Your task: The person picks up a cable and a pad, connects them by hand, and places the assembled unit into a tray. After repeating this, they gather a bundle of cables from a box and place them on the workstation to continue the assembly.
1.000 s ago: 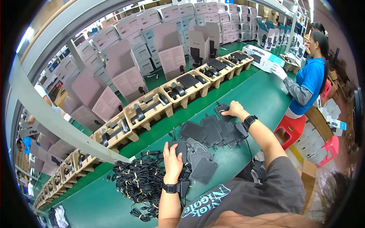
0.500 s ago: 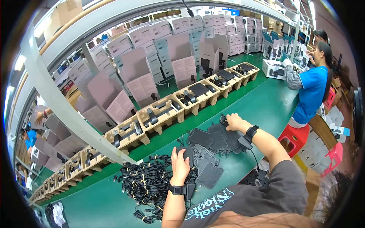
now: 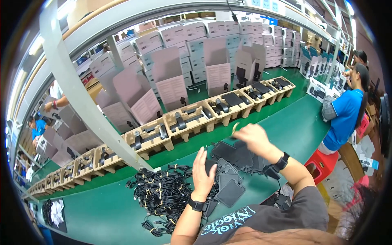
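My left hand (image 3: 201, 173) rests at the right edge of a heap of tied black cables (image 3: 159, 196), its fingers stretched out and thumb apart. A dark piece (image 3: 210, 166) shows between thumb and fingers; whether they grip it is unclear. My right hand (image 3: 252, 138) is raised over the pile, fingers pinched on a small yellowish band (image 3: 234, 129). Below it are several flat black plates (image 3: 243, 157), overlapping one another. Grey-black frame-like plates (image 3: 230, 190) lie nearer me, right of my left hand.
Moulded cardboard trays (image 3: 190, 124) with black parts line the green table (image 3: 102, 210). Open boxes (image 3: 171, 90) stand behind them. A slanting white post (image 3: 85, 94) rises at left. A co-worker in blue (image 3: 347, 110) sits on a red stool (image 3: 320, 165) at right.
My right hand has lifted off the plates; the dark piece formerly at its fingers no longer shows there, and a yellowish band does. My left fingers have straightened. The view has shifted.
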A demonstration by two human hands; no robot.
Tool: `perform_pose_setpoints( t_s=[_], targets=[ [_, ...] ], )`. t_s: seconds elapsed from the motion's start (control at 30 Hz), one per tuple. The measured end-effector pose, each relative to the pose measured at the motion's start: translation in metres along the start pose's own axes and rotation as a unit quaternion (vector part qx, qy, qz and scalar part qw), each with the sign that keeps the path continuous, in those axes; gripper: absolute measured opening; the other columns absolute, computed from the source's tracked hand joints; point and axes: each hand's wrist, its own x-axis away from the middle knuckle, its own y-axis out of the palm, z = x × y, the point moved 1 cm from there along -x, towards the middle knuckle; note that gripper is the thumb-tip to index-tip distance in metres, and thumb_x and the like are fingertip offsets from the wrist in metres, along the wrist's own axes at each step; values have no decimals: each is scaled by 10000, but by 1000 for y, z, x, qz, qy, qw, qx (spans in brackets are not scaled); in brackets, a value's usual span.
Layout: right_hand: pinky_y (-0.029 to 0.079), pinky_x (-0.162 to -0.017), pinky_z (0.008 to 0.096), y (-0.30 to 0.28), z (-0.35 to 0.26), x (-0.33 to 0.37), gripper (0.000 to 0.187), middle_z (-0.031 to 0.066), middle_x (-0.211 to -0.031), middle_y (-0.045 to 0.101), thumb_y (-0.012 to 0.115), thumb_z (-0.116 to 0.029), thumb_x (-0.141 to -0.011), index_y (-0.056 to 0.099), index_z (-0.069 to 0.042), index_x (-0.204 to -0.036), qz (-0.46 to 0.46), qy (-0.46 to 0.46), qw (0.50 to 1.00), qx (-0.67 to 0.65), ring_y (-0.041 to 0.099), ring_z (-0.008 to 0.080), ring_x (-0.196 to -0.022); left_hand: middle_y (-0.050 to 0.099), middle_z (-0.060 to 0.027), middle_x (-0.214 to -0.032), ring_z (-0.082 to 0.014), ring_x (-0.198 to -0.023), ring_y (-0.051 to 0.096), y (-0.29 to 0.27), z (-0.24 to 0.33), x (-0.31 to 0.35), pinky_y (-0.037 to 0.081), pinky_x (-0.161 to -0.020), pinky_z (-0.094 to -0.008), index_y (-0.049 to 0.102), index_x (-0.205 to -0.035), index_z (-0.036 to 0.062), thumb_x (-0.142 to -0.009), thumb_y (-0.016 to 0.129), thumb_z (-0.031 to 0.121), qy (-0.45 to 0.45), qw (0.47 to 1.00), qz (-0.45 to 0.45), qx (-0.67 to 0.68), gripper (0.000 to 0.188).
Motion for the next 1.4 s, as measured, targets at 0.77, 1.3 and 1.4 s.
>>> perform_pose_setpoints(
  t_s=[0.77,1.3,1.4],
  targets=[
    [425,-645,347,138,36,-161,250,113,-720,537,541,-149,-837,475,-65,-1063,67,259,917,-294,550,261,-699,459,-177,-1138,-199,-957,540,-6,-59,26,486,-749,-278,337,-1190,-4,-875,495,83,-284,900,102,315,363],
    [386,-828,400,202,58,-143,353,126,-990,508,634,-244,-742,575,-123,-1068,-33,174,980,-91,467,310,-975,473,-115,-1087,-160,-895,536,-37,-56,16,456,-714,-242,357,-1125,16,-833,405,-73,-264,861,271,339,309],
    [383,-790,395,181,-1,-149,224,103,-943,515,622,-191,-728,588,-85,-923,62,129,988,-59,480,291,-928,540,-107,-945,-159,-822,556,-39,-64,24,464,-672,-252,468,-973,12,-790,401,-106,-212,901,214,313,228]
  ],
)
